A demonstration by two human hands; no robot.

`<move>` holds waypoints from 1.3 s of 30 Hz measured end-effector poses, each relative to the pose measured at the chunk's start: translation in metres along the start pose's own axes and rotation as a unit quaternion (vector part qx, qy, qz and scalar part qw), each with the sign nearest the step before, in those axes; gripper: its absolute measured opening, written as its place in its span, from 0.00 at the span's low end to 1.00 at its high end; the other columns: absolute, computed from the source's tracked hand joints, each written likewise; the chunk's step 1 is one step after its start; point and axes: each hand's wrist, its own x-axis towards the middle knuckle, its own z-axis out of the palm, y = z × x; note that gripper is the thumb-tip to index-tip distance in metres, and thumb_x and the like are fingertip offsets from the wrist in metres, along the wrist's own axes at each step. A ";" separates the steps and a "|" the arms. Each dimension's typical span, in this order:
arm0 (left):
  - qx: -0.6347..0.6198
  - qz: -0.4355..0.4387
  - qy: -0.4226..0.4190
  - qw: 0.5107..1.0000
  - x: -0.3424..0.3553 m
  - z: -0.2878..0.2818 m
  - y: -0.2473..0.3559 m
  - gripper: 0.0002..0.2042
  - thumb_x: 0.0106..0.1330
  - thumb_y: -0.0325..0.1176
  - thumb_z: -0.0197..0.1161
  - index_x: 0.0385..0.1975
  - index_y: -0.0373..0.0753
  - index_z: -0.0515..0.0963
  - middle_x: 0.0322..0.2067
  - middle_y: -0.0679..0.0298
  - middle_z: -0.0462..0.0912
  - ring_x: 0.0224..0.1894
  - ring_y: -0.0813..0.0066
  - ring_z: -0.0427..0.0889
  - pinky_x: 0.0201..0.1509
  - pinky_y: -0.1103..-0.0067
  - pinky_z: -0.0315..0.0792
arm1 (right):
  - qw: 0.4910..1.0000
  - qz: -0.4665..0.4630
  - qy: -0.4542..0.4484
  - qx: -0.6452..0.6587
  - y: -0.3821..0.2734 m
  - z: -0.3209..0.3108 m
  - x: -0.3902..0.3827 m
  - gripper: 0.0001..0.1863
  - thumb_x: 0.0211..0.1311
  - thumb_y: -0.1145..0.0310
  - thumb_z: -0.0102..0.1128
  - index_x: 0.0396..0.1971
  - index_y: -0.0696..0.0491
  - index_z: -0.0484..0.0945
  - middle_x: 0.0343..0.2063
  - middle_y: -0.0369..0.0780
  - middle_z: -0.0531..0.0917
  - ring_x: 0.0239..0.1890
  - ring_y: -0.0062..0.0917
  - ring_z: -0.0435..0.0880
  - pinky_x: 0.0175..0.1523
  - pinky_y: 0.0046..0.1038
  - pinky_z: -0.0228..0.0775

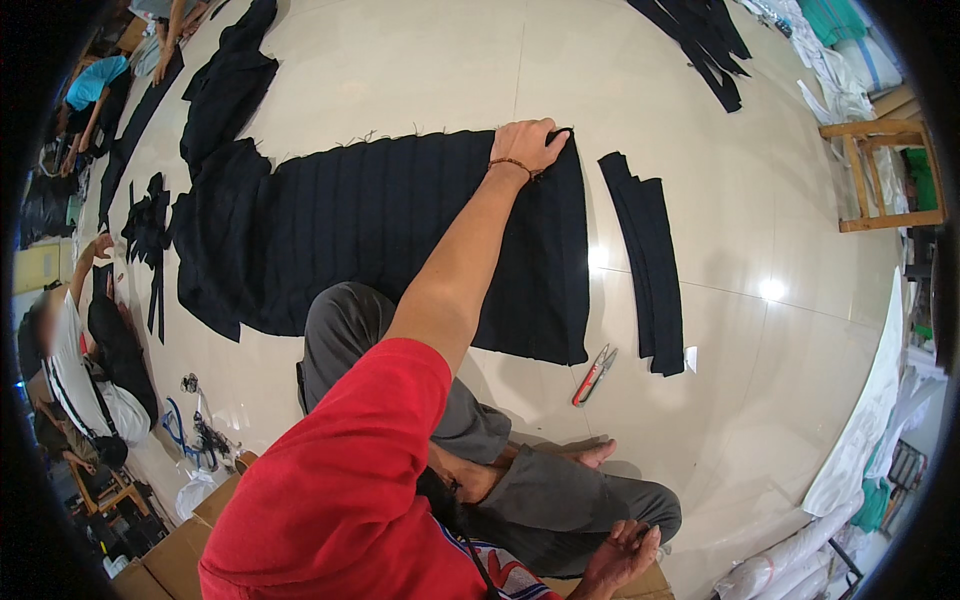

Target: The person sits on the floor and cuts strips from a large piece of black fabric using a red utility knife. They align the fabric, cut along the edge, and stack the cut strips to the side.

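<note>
A wide black cloth [400, 225] with parallel crosswise creases lies spread on the floor in front of me. My left hand [527, 147] is closed on the far right corner of this cloth, its arm stretched across the fabric. Close to my bent knee, my right hand [622, 552] rests with half-curled fingers slightly apart, and no object shows in it. Red-handled thread snips [594, 376] lie on the tiles just beyond the cloth's near right corner. Farther right is a narrow stack of black cloth strips [645, 265], apart from the big piece.
More black cloth [230, 90] trails away at the far left, beside a bundle of black strips [150, 225]. Black strips [700, 45] also lie at the far right. A wooden stool [885, 175] stands at the right edge. Several people sit along the left side.
</note>
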 end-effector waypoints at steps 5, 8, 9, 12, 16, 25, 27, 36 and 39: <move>0.004 0.002 0.009 1.000 -0.001 0.000 0.000 0.18 0.68 0.52 0.60 0.35 0.44 0.84 0.31 0.57 0.87 0.37 0.54 0.87 0.43 0.62 0.79 | 1.000 -0.002 0.009 -0.010 -0.002 -0.004 0.000 0.20 0.75 0.64 0.55 0.21 0.48 0.61 0.16 0.30 0.59 0.20 0.18 0.58 0.29 0.25 0.56; 0.002 0.001 0.007 1.000 -0.001 -0.002 -0.001 0.18 0.68 0.52 0.60 0.35 0.44 0.84 0.31 0.57 0.87 0.37 0.54 0.87 0.43 0.62 0.79 | 1.000 -0.007 0.003 -0.021 -0.003 -0.006 0.000 0.20 0.75 0.64 0.55 0.21 0.47 0.60 0.17 0.30 0.58 0.21 0.17 0.56 0.29 0.25 0.54; 0.001 -0.001 0.004 1.000 -0.001 -0.002 0.000 0.18 0.68 0.52 0.60 0.35 0.44 0.84 0.31 0.57 0.87 0.37 0.54 0.87 0.43 0.62 0.79 | 1.000 -0.010 -0.003 -0.025 -0.004 -0.008 -0.001 0.21 0.75 0.64 0.55 0.21 0.46 0.59 0.17 0.30 0.57 0.21 0.16 0.55 0.28 0.24 0.53; -0.003 -0.003 -0.003 1.000 0.000 -0.001 0.003 0.18 0.68 0.54 0.60 0.36 0.44 0.85 0.31 0.56 0.88 0.37 0.54 0.87 0.43 0.62 0.79 | 0.999 0.012 -0.024 0.029 -0.005 -0.034 0.001 0.17 0.75 0.63 0.55 0.23 0.54 0.69 0.19 0.37 0.71 0.23 0.25 0.69 0.32 0.30 0.64; 0.004 -0.004 -0.008 1.000 0.000 -0.001 0.001 0.20 0.67 0.56 0.59 0.37 0.45 0.86 0.32 0.54 0.88 0.38 0.53 0.87 0.43 0.63 0.79 | 0.995 0.053 0.085 -0.023 -0.019 0.007 -0.005 0.20 0.71 0.67 0.58 0.18 0.47 0.65 0.17 0.31 0.63 0.21 0.20 0.62 0.31 0.29 0.57; -0.003 -0.004 -0.007 1.000 -0.001 -0.002 0.000 0.20 0.67 0.56 0.59 0.37 0.44 0.85 0.33 0.54 0.88 0.38 0.51 0.87 0.44 0.61 0.79 | 0.995 0.054 0.070 -0.039 -0.028 -0.002 -0.008 0.20 0.70 0.67 0.58 0.17 0.46 0.64 0.17 0.30 0.62 0.22 0.22 0.61 0.33 0.31 0.58; -0.007 -0.006 -0.008 1.000 -0.001 -0.003 0.001 0.20 0.67 0.56 0.59 0.37 0.45 0.85 0.33 0.54 0.88 0.39 0.51 0.86 0.44 0.61 0.79 | 0.995 0.062 0.069 -0.032 -0.029 -0.012 -0.006 0.19 0.69 0.68 0.59 0.18 0.46 0.64 0.17 0.30 0.62 0.22 0.22 0.61 0.34 0.31 0.58; 0.000 -0.008 -0.009 1.000 -0.002 -0.006 0.000 0.20 0.67 0.56 0.59 0.38 0.45 0.85 0.34 0.54 0.88 0.40 0.52 0.87 0.46 0.62 0.79 | 0.987 0.065 0.133 -0.070 -0.037 -0.031 -0.009 0.12 0.67 0.67 0.63 0.24 0.46 0.72 0.19 0.30 0.68 0.24 0.23 0.66 0.37 0.36 0.63; -0.004 -0.008 -0.021 1.000 -0.001 -0.003 0.002 0.20 0.68 0.55 0.58 0.38 0.45 0.85 0.34 0.54 0.88 0.40 0.52 0.87 0.46 0.62 0.79 | 0.984 0.070 0.123 -0.104 -0.042 -0.051 -0.013 0.05 0.66 0.65 0.64 0.31 0.48 0.79 0.26 0.32 0.80 0.30 0.26 0.76 0.43 0.38 0.68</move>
